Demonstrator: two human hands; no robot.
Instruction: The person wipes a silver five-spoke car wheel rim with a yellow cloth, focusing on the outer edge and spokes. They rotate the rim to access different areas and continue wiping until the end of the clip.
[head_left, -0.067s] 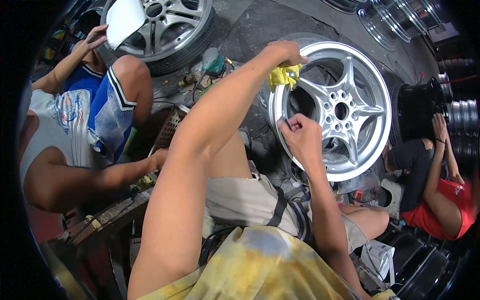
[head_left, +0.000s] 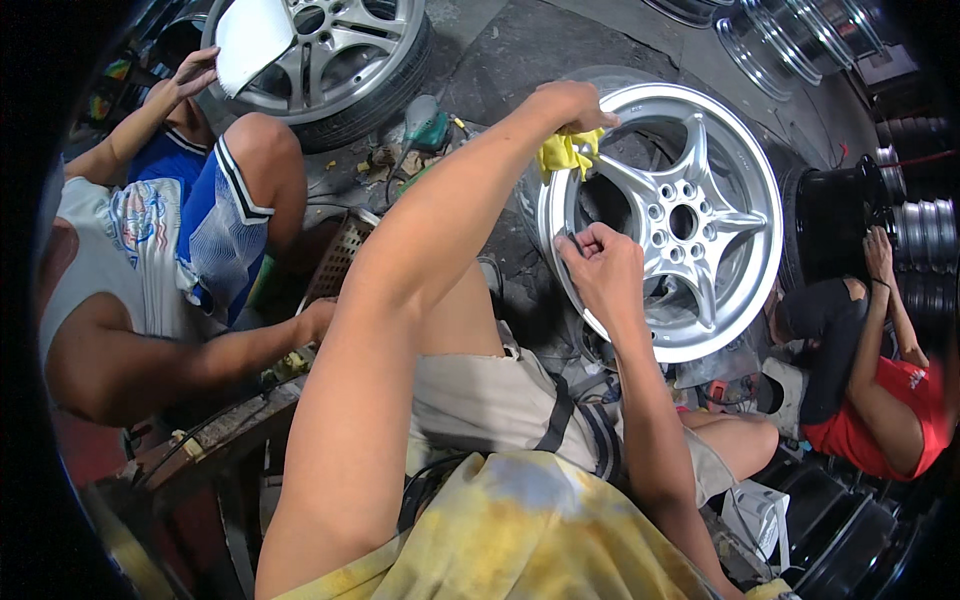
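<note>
A silver alloy wheel rim with star-like spokes lies face up in front of me, slightly right of centre. My left hand is closed over a yellow cloth at the rim's upper left edge, one finger reaching onto the lip. Lower down on the same side, my right hand has its fingers curled and pinched together against the inside of the rim lip. Whatever it pinches, if anything, is too small or hidden to name.
To the left, a seated person in blue shorts holds a white sheet over another wheel. A person in a red shirt sits at the right beside a black wheel. A green power tool and chrome rims lie farther off.
My right hand has shifted very slightly along the rim lip and looks sharper now. At the left, the other person's white sheet has moved a little. My left hand stays on the cloth.
</note>
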